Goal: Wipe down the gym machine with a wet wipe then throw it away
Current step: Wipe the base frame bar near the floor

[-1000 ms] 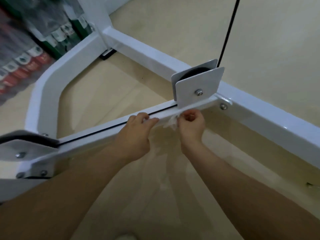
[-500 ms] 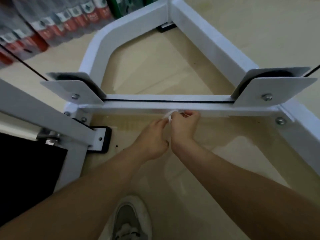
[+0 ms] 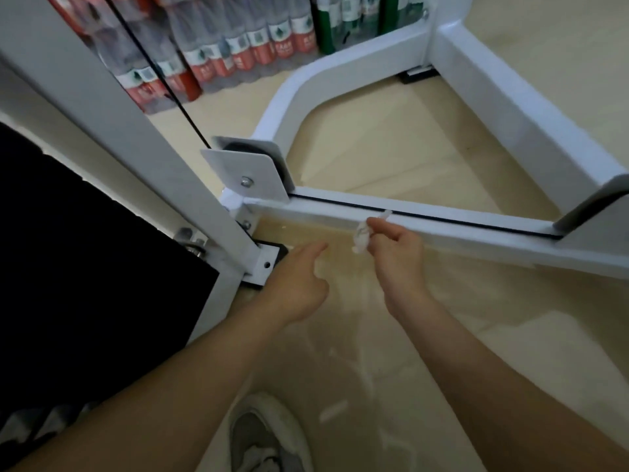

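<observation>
Head view, looking down at the foot of the machine, a white tubular frame on a pale floor. A low bar crosses from a pulley plate on the left to a second plate at the right edge, with a black cable lying along its top.

The right hand pinches the wipe between thumb and fingertips. The wipe is a small crumpled white wad, hanging just in front of the bar's near face, its top tip showing against the bar beside the cable. Whether it touches the metal I cannot tell.

The left hand is empty, fingers loosely spread with the forefinger out. It is low over the floor near the base plate of the slanted post, apart from the wipe.

A shoe shows at the bottom, bottles stand along the top, and a black panel fills the left.

The step in hand looks like wiping, on this bar, with disposal not yet begun; no bin is in sight. The wad is small and bunched, so the next move probably calls for pressing it flat on the bar and drawing it along, clear of the cable and pulley
</observation>
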Action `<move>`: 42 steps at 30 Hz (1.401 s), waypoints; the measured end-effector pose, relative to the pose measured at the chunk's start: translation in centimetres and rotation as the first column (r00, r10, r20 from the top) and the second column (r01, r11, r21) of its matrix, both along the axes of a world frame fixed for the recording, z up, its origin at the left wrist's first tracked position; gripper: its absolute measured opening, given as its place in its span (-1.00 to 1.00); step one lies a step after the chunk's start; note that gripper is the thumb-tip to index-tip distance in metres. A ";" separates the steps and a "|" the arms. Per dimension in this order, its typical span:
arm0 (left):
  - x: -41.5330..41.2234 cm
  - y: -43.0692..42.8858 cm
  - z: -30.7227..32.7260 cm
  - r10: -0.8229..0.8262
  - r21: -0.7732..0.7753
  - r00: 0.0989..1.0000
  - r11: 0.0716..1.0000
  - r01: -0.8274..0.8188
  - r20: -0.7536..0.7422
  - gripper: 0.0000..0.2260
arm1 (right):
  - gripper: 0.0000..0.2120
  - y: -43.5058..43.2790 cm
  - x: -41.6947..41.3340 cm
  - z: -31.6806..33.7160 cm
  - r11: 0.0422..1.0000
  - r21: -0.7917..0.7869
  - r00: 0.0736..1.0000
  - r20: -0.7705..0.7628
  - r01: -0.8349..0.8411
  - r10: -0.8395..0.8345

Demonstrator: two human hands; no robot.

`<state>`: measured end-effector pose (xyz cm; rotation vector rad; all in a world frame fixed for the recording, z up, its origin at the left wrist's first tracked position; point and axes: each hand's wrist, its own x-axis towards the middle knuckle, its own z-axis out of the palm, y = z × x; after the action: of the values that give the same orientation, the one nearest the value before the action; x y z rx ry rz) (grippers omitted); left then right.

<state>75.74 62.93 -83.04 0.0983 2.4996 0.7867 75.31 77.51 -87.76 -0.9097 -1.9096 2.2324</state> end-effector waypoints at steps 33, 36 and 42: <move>-5.7 -4.4 -4.0 0.487 0.212 0.871 0.859 -0.466 -0.059 -0.54 | -0.63 -3.3 -9.8 -5.2 -0.545 0.772 0.301 0.461 0.329 0.835; -5.8 -4.7 -3.3 0.330 0.120 0.918 0.943 -0.310 -0.219 -0.58 | -0.61 1.6 -8.5 -4.7 -0.454 0.800 0.321 0.344 0.392 0.882; -5.8 -4.0 -3.3 -0.022 -0.232 0.960 0.972 -0.044 -0.278 -0.54 | -0.81 1.5 -8.0 -3.5 -0.169 0.932 0.376 0.039 0.320 0.926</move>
<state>69.89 58.95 -86.36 0.1188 2.8440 0.5011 67.32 78.99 -91.29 1.1328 -2.3518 0.1349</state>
